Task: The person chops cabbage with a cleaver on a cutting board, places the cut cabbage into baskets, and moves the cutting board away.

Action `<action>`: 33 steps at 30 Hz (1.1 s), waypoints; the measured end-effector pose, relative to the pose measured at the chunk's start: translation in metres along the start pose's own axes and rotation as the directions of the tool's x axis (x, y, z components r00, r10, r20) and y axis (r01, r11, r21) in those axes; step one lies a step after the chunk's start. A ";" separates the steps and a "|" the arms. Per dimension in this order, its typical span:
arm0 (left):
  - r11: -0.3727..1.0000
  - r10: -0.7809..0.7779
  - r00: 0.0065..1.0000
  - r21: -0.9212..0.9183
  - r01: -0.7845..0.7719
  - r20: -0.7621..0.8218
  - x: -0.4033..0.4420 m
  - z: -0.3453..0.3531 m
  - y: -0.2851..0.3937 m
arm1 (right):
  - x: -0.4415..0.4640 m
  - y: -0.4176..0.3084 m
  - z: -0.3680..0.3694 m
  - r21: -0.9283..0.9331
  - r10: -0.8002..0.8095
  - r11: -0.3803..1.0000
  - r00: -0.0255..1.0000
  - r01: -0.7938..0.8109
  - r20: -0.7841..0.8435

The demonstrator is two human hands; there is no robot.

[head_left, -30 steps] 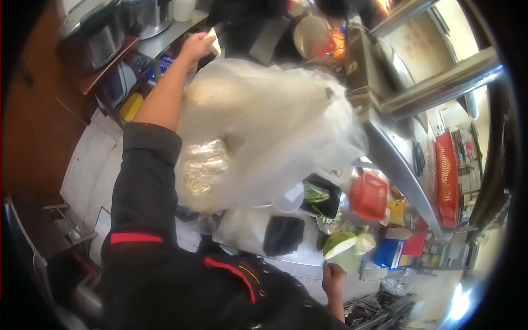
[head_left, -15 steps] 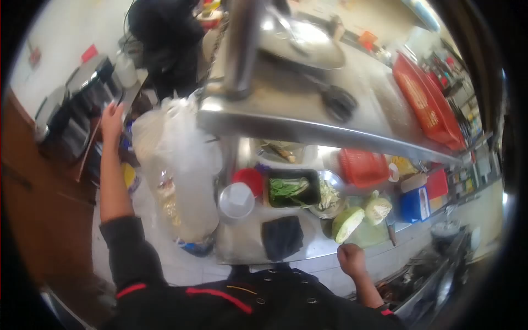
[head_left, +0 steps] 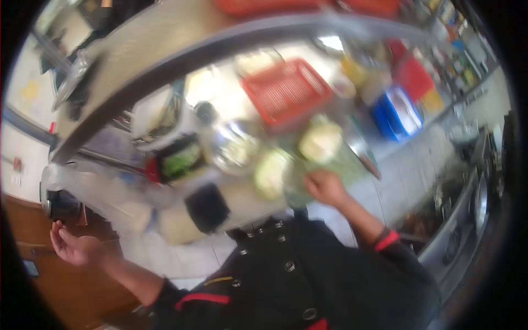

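Note:
My left hand (head_left: 77, 247) is raised at the far left, palm partly up and fingers apart, with nothing seen in it. My right hand (head_left: 325, 187), curled closed, is over the near edge of a green cutting board (head_left: 355, 168); no object shows in it. Beside it are a cut cabbage piece (head_left: 273, 173) and a second pale cabbage piece (head_left: 320, 140). A knife (head_left: 364, 155) lies at the board's right side. Shredded cabbage fills part of a metal bowl (head_left: 215, 149). Left of that, leafy greens (head_left: 182, 160) sit in a dark tray. The picture is blurred.
A folded black cloth (head_left: 207, 208) lies on the counter's front edge. Behind the bowl is a red basket (head_left: 286, 91), with a blue box (head_left: 397, 113) to its right. A shelf edge (head_left: 181, 52) crosses above. Plastic bags (head_left: 118, 203) hang left; a stove (head_left: 454, 236) stands right.
My view has swung right. My left hand has come down and back from the black appliances and turned its palm up. My right hand is now over the cutting board, beside the cabbage.

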State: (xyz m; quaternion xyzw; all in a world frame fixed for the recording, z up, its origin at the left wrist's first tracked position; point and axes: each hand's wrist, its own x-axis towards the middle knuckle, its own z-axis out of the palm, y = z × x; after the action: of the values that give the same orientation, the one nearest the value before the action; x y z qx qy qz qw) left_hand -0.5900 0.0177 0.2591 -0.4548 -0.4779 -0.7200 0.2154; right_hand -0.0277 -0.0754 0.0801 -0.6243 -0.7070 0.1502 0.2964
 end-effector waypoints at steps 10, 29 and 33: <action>0.952 0.262 0.163 -0.282 0.117 0.951 -0.352 0.166 0.287 | -0.036 0.207 -0.093 -0.400 0.477 0.811 0.878 -0.426 0.032; 0.989 0.024 -0.386 0.034 0.141 0.922 -0.411 0.245 0.302 | -0.070 0.221 -0.129 0.298 0.584 0.778 0.811 -0.553 -0.020; 0.972 -0.186 -0.592 0.235 0.007 0.784 -0.390 0.273 0.343 | -0.056 0.253 -0.157 0.453 0.605 0.632 0.766 -0.629 0.219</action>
State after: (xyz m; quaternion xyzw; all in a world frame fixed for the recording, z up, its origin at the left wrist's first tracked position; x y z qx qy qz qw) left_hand -0.0192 0.0554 0.1278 -0.7798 -0.4904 0.0806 -0.3807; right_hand 0.2705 -0.1099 0.0422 -0.7248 -0.3930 0.4347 0.3623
